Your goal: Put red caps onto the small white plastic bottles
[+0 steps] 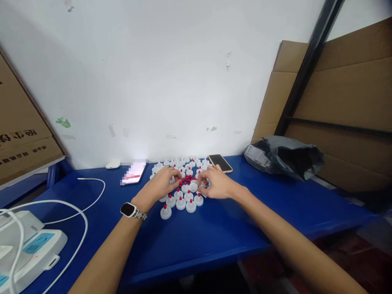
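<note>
White plastic nozzle caps (181,204), several with small red tips, stand in a cluster on the blue table (196,241). A heap of loose red tips (187,180) lies in the middle of them. My left hand (163,181), with a watch on its wrist, bends its fingers in a pinch at the heap's left edge; what they hold, if anything, is hidden. Across from it, my right hand (216,181) curls thumb and forefinger together beside a tipped white cap (193,187). Whatever lies between those fingertips is too small to make out.
A phone with a lit screen (134,172) and a white earbud case (113,164) lie left. Behind my right hand is a dark phone (220,163); farther right, a grey plastic bag (284,157). A power strip (45,249) with white cables occupies the near left. A wall closes the back.
</note>
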`<state>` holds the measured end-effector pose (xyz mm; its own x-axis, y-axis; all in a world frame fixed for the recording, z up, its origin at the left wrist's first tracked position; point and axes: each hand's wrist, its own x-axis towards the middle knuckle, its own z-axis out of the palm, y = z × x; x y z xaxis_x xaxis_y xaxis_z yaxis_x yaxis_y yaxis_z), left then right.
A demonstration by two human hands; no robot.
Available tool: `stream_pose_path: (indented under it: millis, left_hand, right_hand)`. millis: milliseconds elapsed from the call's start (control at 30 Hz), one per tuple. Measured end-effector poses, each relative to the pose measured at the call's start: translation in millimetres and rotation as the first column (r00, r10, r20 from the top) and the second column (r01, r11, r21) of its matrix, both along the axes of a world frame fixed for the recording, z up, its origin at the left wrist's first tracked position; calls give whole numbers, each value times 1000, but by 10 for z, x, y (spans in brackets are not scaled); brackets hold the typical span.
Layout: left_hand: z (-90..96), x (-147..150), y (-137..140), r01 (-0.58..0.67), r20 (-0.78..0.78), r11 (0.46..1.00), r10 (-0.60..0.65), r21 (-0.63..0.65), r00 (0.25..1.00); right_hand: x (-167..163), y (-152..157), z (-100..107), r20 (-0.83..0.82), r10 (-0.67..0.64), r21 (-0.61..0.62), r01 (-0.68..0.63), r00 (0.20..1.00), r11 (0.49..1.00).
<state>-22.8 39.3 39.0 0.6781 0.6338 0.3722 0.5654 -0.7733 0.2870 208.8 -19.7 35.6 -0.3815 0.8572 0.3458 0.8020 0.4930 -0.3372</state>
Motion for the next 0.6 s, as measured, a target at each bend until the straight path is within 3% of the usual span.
stream_pose_path:
  millis: [167,267,333,433,600]
  left_hand:
    - [25,43,-68,-16,80,997,22,-69,997]
    - [37,55,-107,19,166,985,10,-170,986]
    - [44,47,-118,69,254,962,0,-265,967]
    - [49,30,-109,145,442,918,36,-369,896]
    - [9,82,-87,184,676,887,174,-423,716]
  right_hand:
    - [34,-14,-17,-3,53,-69,-54,999,996]
    - [-2,73,49,-171,52,-97,-69,984,993]
    - [-51,150,90,-342,11,-49,-30,940,998]
    - [-173,294,101,-527,-61,12,79,848,997]
    - [-477,489,-1,-697,-90,-2,124,711,992]
